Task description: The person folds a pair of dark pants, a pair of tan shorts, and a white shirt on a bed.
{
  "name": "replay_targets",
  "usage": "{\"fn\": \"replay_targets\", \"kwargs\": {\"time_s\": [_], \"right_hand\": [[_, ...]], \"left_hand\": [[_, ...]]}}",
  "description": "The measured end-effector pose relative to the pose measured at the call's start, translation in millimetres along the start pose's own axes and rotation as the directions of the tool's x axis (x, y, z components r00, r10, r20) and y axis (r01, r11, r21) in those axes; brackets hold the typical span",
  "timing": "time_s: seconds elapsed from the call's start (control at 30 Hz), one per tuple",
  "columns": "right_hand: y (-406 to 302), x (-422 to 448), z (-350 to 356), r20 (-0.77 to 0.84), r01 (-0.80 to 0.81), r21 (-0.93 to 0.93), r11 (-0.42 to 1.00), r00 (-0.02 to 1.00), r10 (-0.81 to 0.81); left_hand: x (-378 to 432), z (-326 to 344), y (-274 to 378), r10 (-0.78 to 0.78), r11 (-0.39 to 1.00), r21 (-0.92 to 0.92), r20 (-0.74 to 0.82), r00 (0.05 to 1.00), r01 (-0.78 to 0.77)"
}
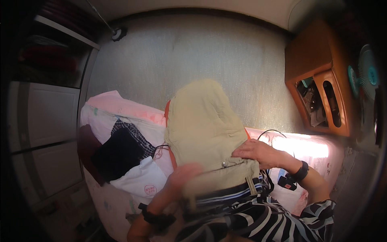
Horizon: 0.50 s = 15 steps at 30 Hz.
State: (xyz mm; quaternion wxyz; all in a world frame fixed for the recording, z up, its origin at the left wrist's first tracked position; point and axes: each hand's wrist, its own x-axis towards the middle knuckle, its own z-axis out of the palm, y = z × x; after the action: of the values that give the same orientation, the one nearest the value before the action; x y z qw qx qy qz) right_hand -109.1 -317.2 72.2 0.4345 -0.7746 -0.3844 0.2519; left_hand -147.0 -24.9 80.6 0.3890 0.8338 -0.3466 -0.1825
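A khaki garment, with a button, belt loops and a striped inner waistband, is spread in front of me, its waistband nearest my body. My left hand, motion-blurred, is over the left side near the waistband; its finger pose is unclear. On the right side, my right hand lies on the cloth near the button, fingers close together; whether it pinches the cloth cannot be told. Something orange shows along the garment's edges. Both wrists wear dark bands.
On the pink patterned bedding, left, lie a black garment, a checked cloth, a dark red cloth and a white garment. A black device and cable are right. Beyond stand a wooden cabinet and a fan.
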Motion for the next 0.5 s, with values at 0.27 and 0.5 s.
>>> {"fn": "replay_targets", "kwargs": {"time_s": [0.27,0.5], "right_hand": [[11.2,94.0,-133.0,-0.347,-0.116,0.140,0.983,0.924,0.159],[-29.5,128.0,-219.8,-0.487,0.175,0.007,0.985,0.860,-0.149]], "left_hand": [[116.3,-123.7,-15.9,-0.346,0.722,-0.684,-0.492,0.799,-0.108],[160.5,-215.4,20.5,0.013,0.945,-0.247,-0.630,0.777,-0.215]]}}
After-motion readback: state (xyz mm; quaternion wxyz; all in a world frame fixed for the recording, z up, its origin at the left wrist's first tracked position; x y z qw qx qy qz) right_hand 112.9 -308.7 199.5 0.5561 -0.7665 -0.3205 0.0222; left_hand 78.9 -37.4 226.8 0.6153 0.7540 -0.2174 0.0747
